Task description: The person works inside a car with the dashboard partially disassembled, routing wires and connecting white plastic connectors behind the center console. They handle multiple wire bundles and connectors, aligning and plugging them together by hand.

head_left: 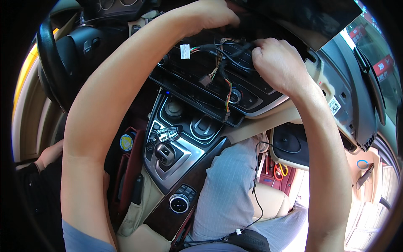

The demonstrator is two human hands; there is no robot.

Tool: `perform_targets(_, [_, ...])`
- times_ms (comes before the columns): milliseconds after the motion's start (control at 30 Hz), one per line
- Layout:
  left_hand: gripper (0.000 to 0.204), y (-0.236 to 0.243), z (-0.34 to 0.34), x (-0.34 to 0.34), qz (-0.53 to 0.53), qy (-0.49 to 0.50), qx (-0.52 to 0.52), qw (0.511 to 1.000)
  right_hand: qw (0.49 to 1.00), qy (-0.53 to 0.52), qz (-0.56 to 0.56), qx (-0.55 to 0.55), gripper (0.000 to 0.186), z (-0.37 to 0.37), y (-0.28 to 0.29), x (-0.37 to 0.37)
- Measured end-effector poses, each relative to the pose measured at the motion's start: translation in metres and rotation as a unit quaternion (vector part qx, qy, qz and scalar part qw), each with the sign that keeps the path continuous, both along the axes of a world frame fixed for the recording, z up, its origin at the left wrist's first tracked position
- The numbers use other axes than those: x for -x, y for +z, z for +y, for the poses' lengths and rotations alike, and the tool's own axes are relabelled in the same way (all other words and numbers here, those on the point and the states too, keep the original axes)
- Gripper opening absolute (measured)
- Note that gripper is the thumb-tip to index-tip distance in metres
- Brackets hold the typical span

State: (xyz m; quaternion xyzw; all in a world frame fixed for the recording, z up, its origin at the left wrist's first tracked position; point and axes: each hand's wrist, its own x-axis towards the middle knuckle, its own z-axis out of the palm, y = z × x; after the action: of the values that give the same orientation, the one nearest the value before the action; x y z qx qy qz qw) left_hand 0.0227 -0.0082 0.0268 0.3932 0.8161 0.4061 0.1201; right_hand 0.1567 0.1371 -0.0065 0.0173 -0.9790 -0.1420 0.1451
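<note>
Three plugs [185, 51] on a harness [218, 63] hang over the control panel [248, 100], perhaps for easy reach, as the left hand [216, 16] arches forward, fingers hidden, and the right hand [279, 63] curls beside them, neither's finger opening or hold discernible.

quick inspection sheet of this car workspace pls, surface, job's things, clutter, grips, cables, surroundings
Surface: centre console with gear selector and round control knob.
Job's things: white connector and brown connector on coloured wires, in front of the dash.
Clutter: round yellow-edged item left of the console; orange and yellow loops right of the trouser leg.
Grips: left grip at the upper dash, right grip curled by dark wiring; hold unclear on both.
Cables: thin black cable beside the leg; white plug near the lap.
Surroundings: steering wheel and another person's arm at left.
</note>
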Motion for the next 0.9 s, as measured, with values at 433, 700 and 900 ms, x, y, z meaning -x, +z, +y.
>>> perform_targets(433, [0.043, -0.036, 0.024, 0.006, 0.156, 0.056, -0.069, 0.984, 0.981, -0.021, 0.117, 0.154, 0.028, -0.006, -0.005, -0.001])
perform_targets(700, [0.039, -0.036, 0.027, 0.011, 0.203, 0.069, 0.03, 0.976, 0.991, -0.027, 0.089, 0.101, 0.026, -0.008, -0.002, -0.005])
perform_targets(900, [0.025, -0.044, 0.025, -0.01, 0.213, -0.027, -0.033, 0.976, 0.992, -0.03, 0.062, 0.106, 0.027, -0.006, -0.002, -0.005])
